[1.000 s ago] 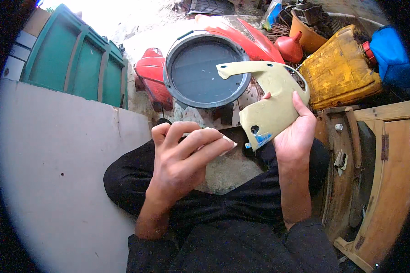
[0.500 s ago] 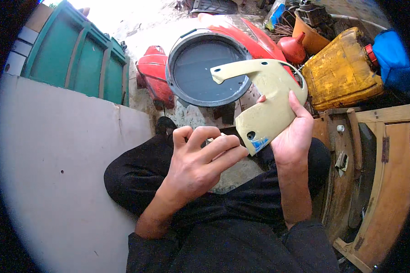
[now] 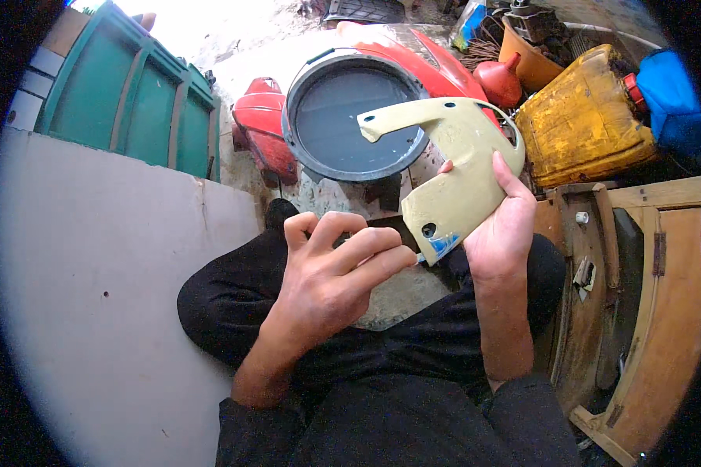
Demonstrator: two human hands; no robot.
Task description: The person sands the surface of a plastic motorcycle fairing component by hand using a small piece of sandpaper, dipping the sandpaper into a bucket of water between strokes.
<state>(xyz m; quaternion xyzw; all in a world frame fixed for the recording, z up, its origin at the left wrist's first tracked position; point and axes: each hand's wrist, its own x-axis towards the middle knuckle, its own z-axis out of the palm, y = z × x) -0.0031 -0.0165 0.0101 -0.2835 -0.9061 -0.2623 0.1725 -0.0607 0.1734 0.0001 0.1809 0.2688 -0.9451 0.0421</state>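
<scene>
A: Setting? Looks like a cluttered yard/workshop floor, concrete, junk all round. Pale flat board (image 3: 93, 311) fills the left, green crate (image 3: 125, 101) far left behind it.

B: Yep. Far centre there's a round dark grey lid/pan (image 3: 350, 117) w/ red plastic body panels (image 3: 261, 136) beside and behind it. Far right: yellow jerrycan (image 3: 592, 124), blue container (image 3: 670, 97) next to it, orange tub (image 3: 533, 66). Wooden frame (image 3: 662, 311) runs down the right side.

A: Person?

B: Seated, dark trousers (image 3: 382, 373), knees up in the middle of the view.

A: Hands?

B: Right hand (image 3: 502, 233) is wrapped round a cream plastic cover (image 3: 459, 175), thumb lying on its face, fingers behind the right edge. Cover's held up centre-right, over the lap, in front of the grey lid; curved arm pointing left, a few small holes, blue patch at its near corner.

A: And the other?

B: Left hand (image 3: 331, 272) is just left of the cover's near corner, fingers curled loosely, fingertips nearly at that blue corner. Can't tell if it's pinching anything small.
</scene>
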